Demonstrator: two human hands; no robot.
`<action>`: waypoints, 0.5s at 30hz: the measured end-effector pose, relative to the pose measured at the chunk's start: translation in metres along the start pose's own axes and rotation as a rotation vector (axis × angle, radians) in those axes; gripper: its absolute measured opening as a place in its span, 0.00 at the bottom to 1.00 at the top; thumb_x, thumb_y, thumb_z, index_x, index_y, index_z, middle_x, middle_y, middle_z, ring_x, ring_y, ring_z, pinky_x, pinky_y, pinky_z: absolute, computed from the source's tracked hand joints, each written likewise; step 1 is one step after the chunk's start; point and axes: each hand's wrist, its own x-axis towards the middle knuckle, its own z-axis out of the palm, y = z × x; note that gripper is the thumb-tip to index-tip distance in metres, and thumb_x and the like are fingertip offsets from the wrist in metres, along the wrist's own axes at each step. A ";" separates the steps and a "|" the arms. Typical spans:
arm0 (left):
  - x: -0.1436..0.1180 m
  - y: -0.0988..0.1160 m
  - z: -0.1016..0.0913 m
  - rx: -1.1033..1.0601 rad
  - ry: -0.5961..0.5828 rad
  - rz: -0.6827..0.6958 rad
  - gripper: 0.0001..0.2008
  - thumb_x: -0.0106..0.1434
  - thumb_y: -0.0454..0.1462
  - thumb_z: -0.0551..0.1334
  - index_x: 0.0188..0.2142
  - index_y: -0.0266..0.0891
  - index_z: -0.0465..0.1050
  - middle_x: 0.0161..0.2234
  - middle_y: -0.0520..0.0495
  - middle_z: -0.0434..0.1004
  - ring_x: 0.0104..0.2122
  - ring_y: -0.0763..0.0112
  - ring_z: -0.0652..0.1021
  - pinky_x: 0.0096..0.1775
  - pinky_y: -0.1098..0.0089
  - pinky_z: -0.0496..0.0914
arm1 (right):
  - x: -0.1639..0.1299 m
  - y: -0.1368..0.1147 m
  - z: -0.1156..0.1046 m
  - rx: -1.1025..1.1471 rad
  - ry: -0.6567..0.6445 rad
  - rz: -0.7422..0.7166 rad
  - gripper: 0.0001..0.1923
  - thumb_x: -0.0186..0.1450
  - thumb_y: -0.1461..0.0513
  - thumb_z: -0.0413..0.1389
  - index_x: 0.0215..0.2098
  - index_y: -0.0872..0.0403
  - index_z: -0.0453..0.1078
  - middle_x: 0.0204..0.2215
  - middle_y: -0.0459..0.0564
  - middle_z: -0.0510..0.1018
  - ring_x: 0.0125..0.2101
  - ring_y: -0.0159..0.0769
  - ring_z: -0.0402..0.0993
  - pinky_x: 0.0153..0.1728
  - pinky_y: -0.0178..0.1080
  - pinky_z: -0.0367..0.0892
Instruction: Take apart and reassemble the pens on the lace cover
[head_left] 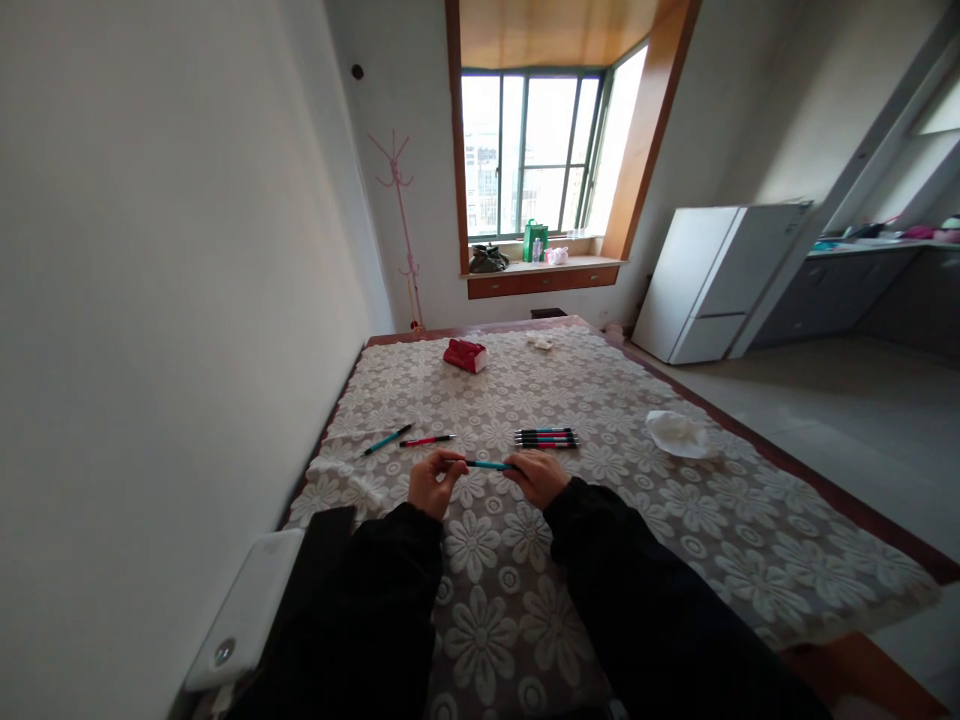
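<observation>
My left hand (435,484) and my right hand (538,477) hold a blue-and-black pen (489,465) level between them, one at each end. The fingers of both hands are closed on its ends and partly hide them. Just beyond my left hand lie a loose blue pen (387,440), slanted, and a red-and-black pen (427,440). Past my right hand, several blue and red pens (546,438) rest side by side in a neat stack-like row. All of these lie on the flowered tablecloth (480,630).
A red tissue pack (465,356) sits toward the far end of the table, and a crumpled white sheet (679,434) lies at the right. Near my left forearm is a white power bank (246,610) beside a black flat object (330,525). A wall (187,300) borders the left side.
</observation>
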 end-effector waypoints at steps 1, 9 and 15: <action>0.000 0.000 0.000 -0.006 0.011 -0.007 0.11 0.55 0.42 0.65 0.33 0.36 0.73 0.25 0.47 0.79 0.27 0.68 0.80 0.32 0.71 0.71 | 0.001 -0.001 -0.001 -0.005 0.016 -0.013 0.10 0.68 0.58 0.50 0.39 0.53 0.70 0.30 0.51 0.76 0.32 0.39 0.70 0.35 0.38 0.62; 0.002 -0.002 0.000 -0.090 0.022 -0.037 0.13 0.55 0.45 0.65 0.31 0.35 0.73 0.23 0.48 0.78 0.25 0.69 0.79 0.29 0.72 0.71 | 0.000 0.000 -0.005 0.030 0.105 0.007 0.14 0.69 0.56 0.47 0.36 0.54 0.71 0.30 0.53 0.76 0.32 0.39 0.70 0.36 0.39 0.61; 0.002 -0.002 0.000 -0.073 0.071 -0.046 0.14 0.54 0.45 0.66 0.33 0.36 0.73 0.24 0.48 0.78 0.26 0.68 0.79 0.30 0.72 0.70 | 0.002 0.005 0.005 0.738 0.018 0.251 0.24 0.66 0.45 0.46 0.40 0.56 0.71 0.22 0.49 0.75 0.21 0.33 0.68 0.25 0.36 0.62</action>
